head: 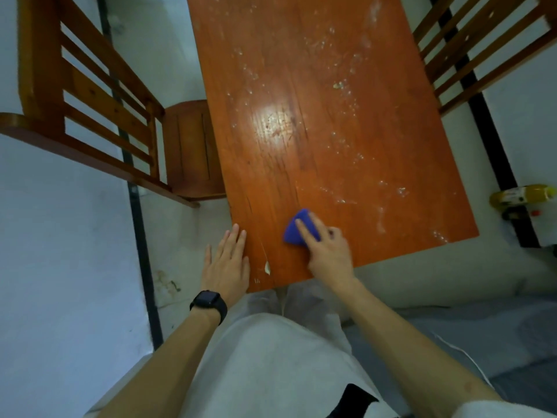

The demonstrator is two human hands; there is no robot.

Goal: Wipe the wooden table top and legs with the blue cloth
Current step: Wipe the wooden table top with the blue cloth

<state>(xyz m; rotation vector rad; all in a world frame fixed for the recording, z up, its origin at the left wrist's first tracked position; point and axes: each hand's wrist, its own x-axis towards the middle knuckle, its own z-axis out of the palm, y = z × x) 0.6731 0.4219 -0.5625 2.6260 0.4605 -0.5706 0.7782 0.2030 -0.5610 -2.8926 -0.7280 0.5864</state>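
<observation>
Pressing blue cloth (297, 229), tip pointing away | right hand (328, 251) fingers flat | left hand (226, 260) released

I see my right hand (330, 251) pressing blue cloth (297, 229) on wooden surface (316, 116) w/ white specks; left hand (226, 260) flat at its near-left edge.
</observation>
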